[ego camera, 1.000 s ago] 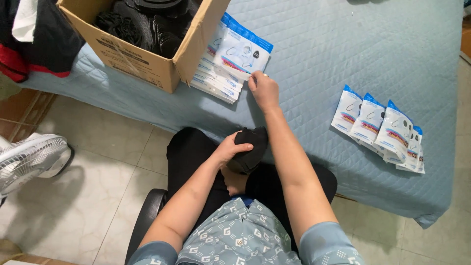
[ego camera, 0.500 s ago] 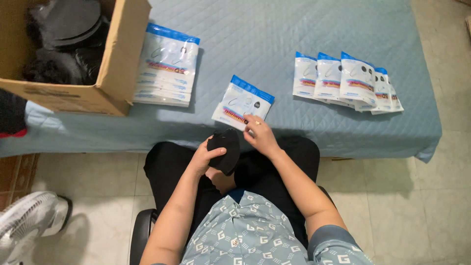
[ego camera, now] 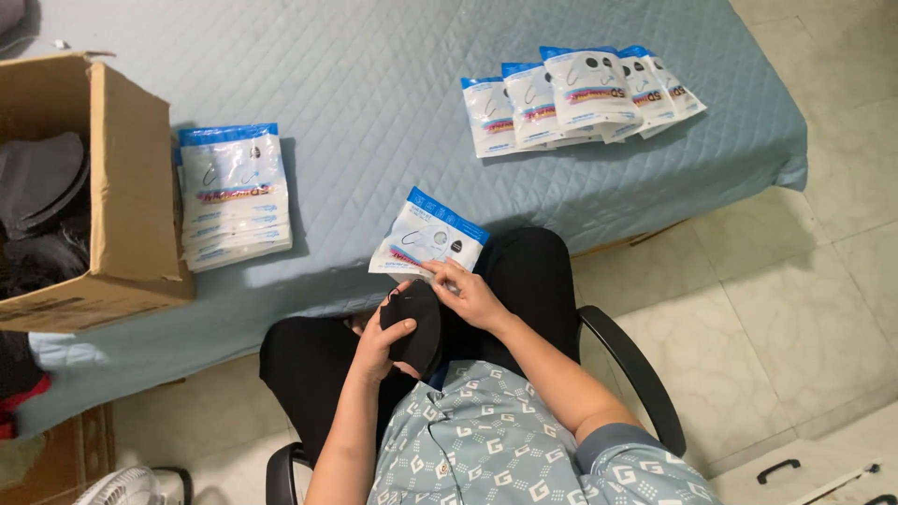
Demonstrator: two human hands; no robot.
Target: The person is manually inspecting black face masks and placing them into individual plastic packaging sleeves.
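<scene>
- Both hands work close together over the lap: the left hand (ego camera: 379, 341) is curled around a dark, rounded fabric piece (ego camera: 414, 323), thumb on its face, holding it steady above the thighs.
- Right hand (ego camera: 468, 292) pinches the near edge of a flat white plastic packet with a blue top strip (ego camera: 427, 234), fingers closed on it — the packet lies half over the near edge of the quilted pale-blue bed cover (ego camera: 374, 84), within easy reach.
- Far right on the cover, a fanned row of matching packets (ego camera: 580, 93) overlaps like tiles, apparently set apart from the others.
- To the left, a squared stack of the same packets (ego camera: 234, 196) sits just beside an open brown cardboard box (ego camera: 131, 187) holding more dark pieces — stock likely kept on one side, apart from the fanned row.
- Black chair armrest (ego camera: 627, 355) curves at the right.
</scene>
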